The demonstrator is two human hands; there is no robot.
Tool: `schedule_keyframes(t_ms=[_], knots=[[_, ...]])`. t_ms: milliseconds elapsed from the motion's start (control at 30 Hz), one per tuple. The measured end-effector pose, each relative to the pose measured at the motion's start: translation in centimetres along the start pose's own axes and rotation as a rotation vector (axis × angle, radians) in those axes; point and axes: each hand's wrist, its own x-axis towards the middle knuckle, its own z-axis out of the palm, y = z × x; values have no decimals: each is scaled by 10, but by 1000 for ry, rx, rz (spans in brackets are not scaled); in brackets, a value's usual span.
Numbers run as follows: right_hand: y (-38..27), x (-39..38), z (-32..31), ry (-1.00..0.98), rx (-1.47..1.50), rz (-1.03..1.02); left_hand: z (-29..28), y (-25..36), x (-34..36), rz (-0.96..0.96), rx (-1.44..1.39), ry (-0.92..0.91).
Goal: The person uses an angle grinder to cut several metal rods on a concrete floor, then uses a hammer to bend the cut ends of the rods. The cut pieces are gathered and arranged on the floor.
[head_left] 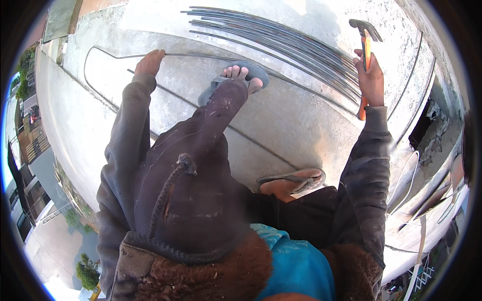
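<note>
My left hand is closed around a thin steel rod. To the left of that hand the rod bends into a wide hook-like curve. Rightward it runs past my sandalled foot, which is planted at the rod; whether it presses on it I cannot tell. A claw hammer with an orange and black handle is gripped in my right hand. Its dark head points up, away from me, above the right end of the rods. The fingers of my right hand wrap the handle.
Several straight steel rods lie side by side at the far middle. Another rod crosses the concrete between my feet; my other sandal rests near its end. A broken hole opens at the right. Buildings show beyond the left edge.
</note>
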Motion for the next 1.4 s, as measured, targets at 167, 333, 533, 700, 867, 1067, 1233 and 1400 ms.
schedule_keyframes(t_ms=[167,333,533,700,867,1067,1233,1400], knots=[[-5,-4,-19,17,-28,-104,-11,-13,16,119,296,39],[-25,-12,-41,55,49,-122,-67,12,27,113,305,-189],[-77,-31,-49,-44,303,55,-47,21,62,146,323,-134],[-153,-27,0,-144,110,-122,-17,46,82,226,167,20],[-211,9,65,-251,-46,-163,14,20,59,-87,-278,375],[-217,97,149,-247,-253,-171,88,-128,-51,-1118,-356,284],[-212,180,214,-206,-509,-294,155,-181,-125,-1279,-555,161],[-275,167,288,-198,-419,-724,156,-179,-134,-1360,-609,163]])
